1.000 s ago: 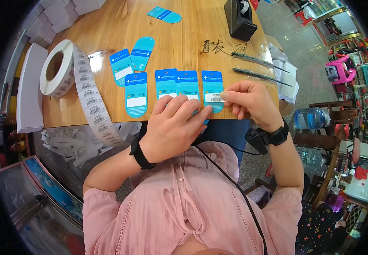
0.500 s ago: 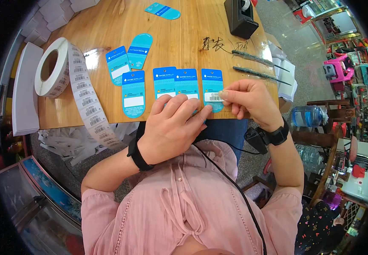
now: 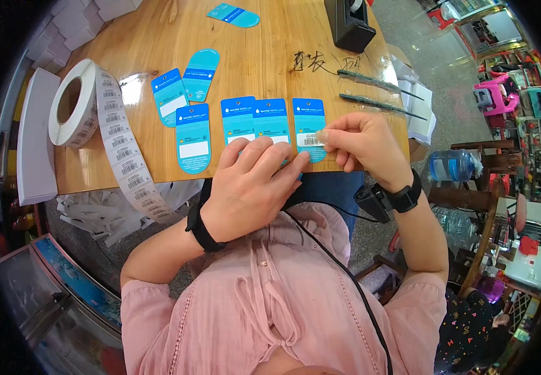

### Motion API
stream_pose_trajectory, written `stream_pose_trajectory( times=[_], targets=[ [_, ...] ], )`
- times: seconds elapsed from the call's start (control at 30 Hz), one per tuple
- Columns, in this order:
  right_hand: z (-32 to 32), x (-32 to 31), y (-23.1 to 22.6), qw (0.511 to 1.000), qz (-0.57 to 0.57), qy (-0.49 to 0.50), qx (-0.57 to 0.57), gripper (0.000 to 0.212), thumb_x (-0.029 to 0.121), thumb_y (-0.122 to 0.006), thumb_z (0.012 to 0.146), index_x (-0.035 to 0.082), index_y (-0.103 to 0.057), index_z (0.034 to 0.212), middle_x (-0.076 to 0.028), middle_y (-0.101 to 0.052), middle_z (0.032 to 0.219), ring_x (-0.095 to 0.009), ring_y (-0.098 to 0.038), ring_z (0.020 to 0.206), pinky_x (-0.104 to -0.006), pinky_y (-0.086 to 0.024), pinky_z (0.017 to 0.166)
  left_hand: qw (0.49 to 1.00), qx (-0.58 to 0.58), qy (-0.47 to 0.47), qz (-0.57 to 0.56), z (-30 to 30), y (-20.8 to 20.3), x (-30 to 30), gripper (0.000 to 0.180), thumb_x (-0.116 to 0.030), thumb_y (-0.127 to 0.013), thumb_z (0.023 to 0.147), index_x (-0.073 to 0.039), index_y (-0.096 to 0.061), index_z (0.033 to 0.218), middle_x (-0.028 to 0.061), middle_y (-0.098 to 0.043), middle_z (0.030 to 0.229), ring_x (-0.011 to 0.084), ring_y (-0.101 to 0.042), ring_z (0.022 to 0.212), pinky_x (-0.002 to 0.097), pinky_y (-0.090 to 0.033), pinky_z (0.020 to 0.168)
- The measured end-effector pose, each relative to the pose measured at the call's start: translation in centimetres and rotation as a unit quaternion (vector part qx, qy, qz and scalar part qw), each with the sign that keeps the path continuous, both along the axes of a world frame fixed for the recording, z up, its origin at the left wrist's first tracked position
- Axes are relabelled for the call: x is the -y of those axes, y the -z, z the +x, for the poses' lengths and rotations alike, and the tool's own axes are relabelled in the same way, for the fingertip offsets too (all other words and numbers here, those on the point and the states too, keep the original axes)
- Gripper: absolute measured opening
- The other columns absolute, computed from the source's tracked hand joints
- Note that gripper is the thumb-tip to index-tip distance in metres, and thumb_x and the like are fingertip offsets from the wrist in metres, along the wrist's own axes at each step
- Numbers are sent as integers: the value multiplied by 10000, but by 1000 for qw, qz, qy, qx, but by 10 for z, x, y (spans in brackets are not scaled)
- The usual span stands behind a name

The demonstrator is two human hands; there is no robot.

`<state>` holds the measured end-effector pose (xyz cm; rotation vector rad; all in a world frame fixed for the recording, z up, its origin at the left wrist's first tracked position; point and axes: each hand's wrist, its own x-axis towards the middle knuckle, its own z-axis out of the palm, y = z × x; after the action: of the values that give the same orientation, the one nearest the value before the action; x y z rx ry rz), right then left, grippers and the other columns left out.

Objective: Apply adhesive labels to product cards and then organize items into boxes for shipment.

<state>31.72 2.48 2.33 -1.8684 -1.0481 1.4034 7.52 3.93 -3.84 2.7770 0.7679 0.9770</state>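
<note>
A black tape dispenser stands well left of a pink stool, with a bluish water bottle nearby.

By the thumb of my right hand, a small white barcode label lies across the lower half of a blue-and-turquoise tag, its right end at my thumb tip. That tag lies flat, hole end away from me, its rounded bottom just beside a left fingertip. Two matching tags lie close together under my left hand, their lower ends hidden by my fingers.
</note>
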Motion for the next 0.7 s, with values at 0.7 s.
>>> stream_pose_trajectory(
  times=[0.7],
  targets=[
    [9,-2,1,999,-7,-6,-39,222,226,-822,942,14,-756,946,-22,-719,769,-48,-620,550,-192,-484,477,1000,7,0,12,1,1,0,371,-216,-778,842,-156,-739,1206,4,-597,1167,210,-584,1130,432,-424,998]
  ],
)
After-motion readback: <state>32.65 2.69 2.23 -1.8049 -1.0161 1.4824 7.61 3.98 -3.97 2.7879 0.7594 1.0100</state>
